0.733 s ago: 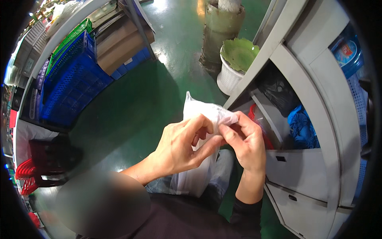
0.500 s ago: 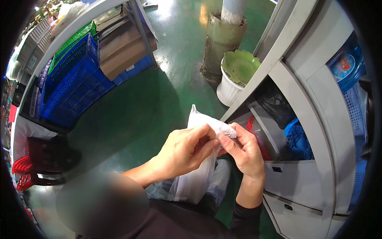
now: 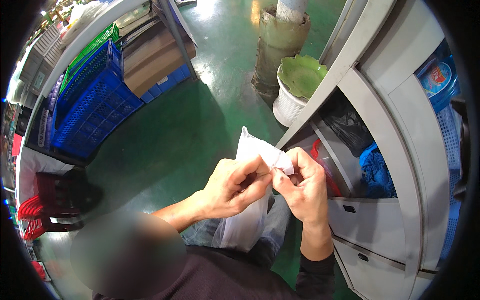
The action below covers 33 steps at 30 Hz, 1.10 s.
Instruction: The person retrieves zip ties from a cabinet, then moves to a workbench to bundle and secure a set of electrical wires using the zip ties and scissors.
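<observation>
A thin white plastic bag (image 3: 245,227) hangs between my hands in front of my lap, with its gathered top (image 3: 257,148) poking up beyond my fingers. My left hand (image 3: 232,187) pinches the bag from the left, thumb and forefinger pressed together. From the right, my right hand (image 3: 302,187) grips the bag's folded edge, its thumb close to the left fingertips. Both hands meet at the bag's neck. The lower part looks translucent, and I cannot make out what is inside.
Right of me stands a grey cabinet (image 3: 367,230) whose open shelf holds a black bag (image 3: 345,127) and blue cloth (image 3: 376,172). Ahead is a white pot (image 3: 288,111) beside a pillar. Blue crates (image 3: 95,112) and a red plastic stool (image 3: 50,200) are at left.
My right hand has shifted slightly, its fingers curling more over the bag's edge. The bag's top stands a little higher. Both hands keep their hold.
</observation>
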{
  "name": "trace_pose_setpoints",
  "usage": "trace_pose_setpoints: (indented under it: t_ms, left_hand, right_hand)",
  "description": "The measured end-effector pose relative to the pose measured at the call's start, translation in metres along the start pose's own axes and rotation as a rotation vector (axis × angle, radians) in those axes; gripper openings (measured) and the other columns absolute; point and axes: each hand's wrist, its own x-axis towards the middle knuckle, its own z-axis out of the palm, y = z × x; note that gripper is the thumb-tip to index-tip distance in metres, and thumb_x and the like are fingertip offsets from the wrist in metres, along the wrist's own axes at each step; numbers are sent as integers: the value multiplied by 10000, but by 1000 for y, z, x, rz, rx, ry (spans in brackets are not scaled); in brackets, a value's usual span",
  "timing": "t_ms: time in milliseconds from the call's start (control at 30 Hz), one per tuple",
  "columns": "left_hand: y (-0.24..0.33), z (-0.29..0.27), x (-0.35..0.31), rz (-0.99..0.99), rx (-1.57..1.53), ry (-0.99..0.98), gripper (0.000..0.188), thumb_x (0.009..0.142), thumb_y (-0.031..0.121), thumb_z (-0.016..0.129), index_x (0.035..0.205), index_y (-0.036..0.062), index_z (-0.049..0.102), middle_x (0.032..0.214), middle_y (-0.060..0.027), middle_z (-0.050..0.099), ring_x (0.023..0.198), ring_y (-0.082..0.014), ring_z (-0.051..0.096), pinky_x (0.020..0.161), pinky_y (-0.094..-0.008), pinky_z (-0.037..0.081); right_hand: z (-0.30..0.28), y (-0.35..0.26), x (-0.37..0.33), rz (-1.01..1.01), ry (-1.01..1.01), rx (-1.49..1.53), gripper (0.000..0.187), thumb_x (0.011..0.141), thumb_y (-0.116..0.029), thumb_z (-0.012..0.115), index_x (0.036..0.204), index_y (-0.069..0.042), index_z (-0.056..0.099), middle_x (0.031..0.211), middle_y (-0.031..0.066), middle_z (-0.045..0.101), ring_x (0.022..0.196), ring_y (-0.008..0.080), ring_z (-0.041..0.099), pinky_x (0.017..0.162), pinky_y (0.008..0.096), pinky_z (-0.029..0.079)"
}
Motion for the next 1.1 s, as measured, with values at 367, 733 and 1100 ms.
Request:
trace_pose_setpoints:
  t_ms: [367,733,1100]
  left_hand:
    - [3,1,-2,-93,272,131,169,863,154,587,827,18,494,629,-93,542,529,-211,541,500,-308,425]
    - [1,-8,-5,-123,-1,51,186,856,131,608,769,23,484,585,-58,489,484,-140,463,461,-264,377]
    - [-15,5,-15,51,-29,216,129,857,29,556,767,14,464,571,-27,425,459,-91,375,427,-246,323]
  right_hand:
    - [9,10,0,74,85,98,117,795,-15,637,807,-4,522,745,42,609,651,71,571,594,228,475]
    - [6,5,2,125,-72,304,154,782,-4,662,762,-31,513,725,-16,567,641,22,516,572,195,438]
    - [27,-4,-2,-122,109,-150,215,714,92,628,723,-27,449,717,11,513,656,52,521,582,205,463]
